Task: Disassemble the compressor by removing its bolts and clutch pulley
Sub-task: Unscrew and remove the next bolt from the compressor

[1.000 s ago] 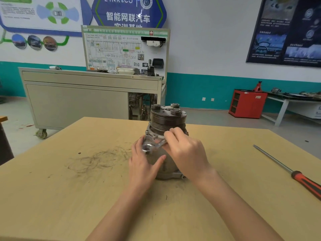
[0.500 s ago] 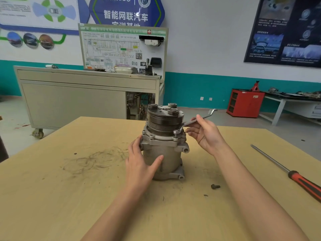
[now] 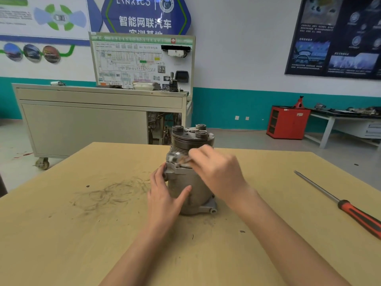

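Observation:
A grey compressor (image 3: 190,182) stands upright in the middle of the wooden table (image 3: 82,234), with its dark grooved clutch pulley (image 3: 190,139) on top. My left hand (image 3: 165,197) grips the left side of the compressor body, thumb across the front. My right hand (image 3: 218,172) is blurred by motion in front of the pulley's lower edge and holds a small metal wrench (image 3: 175,156), whose head sits at the flange on the upper left of the body. The wrench handle is hidden inside the hand.
A long screwdriver (image 3: 354,211) with a red and black handle lies at the table's right. A small dark bolt (image 3: 242,231) lies on the table by my right forearm. Behind the table stand a grey cabinet on wheels (image 3: 82,124) and a red cabinet (image 3: 287,122).
My right hand swung the wrench from the pulley's right side back across the front to the upper left flange. The left hand kept its grip on the body.

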{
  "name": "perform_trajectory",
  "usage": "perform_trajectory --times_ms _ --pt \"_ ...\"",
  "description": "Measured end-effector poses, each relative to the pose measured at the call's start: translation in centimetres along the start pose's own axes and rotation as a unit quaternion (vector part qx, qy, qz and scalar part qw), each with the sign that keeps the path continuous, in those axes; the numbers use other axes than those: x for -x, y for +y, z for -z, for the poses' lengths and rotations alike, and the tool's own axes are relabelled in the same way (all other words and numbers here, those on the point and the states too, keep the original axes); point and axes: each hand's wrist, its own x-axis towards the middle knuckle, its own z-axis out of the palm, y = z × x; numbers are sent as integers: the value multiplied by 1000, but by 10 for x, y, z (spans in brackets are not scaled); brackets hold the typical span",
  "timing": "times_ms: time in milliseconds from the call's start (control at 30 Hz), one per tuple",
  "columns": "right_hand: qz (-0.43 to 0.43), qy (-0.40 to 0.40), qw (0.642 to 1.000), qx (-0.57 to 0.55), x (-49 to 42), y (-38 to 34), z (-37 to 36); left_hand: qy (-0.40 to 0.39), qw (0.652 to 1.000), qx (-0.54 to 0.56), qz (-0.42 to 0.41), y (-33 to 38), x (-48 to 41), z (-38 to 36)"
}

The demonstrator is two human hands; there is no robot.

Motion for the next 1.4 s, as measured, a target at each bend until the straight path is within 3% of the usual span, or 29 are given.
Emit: perform_trajectory --times_ms 167,233,300,333,367,400,433,467,500,533,667,700,833,933,967,1000,1033,1133,1167,1200,1233,1300,1400 --pt "10 9 999 39 6 -10 -9 -11 1000 -16 14 -1 -2 -1" --pt "-21 44 999 -17 12 -1 -8 1 1000 -2 3 1 0 0" --pt "-134 91 976 -146 22 8 -5 2 1000 6 -1 2 1 1" --pt "-238 111 932 -250 27 14 -3 2 1000 8 -1 2 1 2" --pt "-351 124 853 -366 30 21 -1 2 1000 9 -1 2 1 2" --pt "-448 135 749 -469 31 30 -1 2 1000 10 -2 1 1 2" --pt "-519 141 644 -544 30 39 -1 2 1000 11 -3 1 1 2" --pt "-562 144 564 -588 29 48 -1 2 1000 13 -2 0 1 1" --pt "-581 147 519 -610 27 54 -2 1 1000 15 -1 -1 0 1" --pt "-583 148 508 -616 25 57 -4 2 1000 15 -1 -2 0 0" --pt "-544 183 560 -597 14 52 -14 4 1000 8 -7 -2 0 1" --pt "-530 201 544 -618 12 50 -14 4 1000 7 -7 -3 -1 0" --pt "-476 265 402 -736 1 39 -13 4 1000 6 -12 -4 -1 0" --pt "-437 310 364 -761 -9 44 -7 1 1000 5 -15 -3 0 1" --pt "-438 311 376 -755 -12 48 -4 1 1000 5 -15 -3 0 1" --pt "-452 298 413 -733 -15 53 1 0 1000 6 -14 -3 0 1" --pt "-475 271 487 -681 -15 58 5 0 1000 6 -13 -3 0 1" --pt "-483 97 794 -356 -6 58 10 0 1000 6 -10 -3 0 1" --pt "-444 33 857 -260 -1 53 8 0 1000 5 -10 -2 0 1" --pt "-405 -24 893 -193 4 46 5 0 1000 4 -10 -2 0 1" --pt "-383 -78 908 -153 8 39 2 0 1000 2 -10 -2 0 2" --pt "-380 -158 902 -129 15 33 -5 0 1000 -1 -10 -1 0 2" --pt "-382 -180 896 -135 16 30 -9 1 1000 1 -8 -1 0 2"
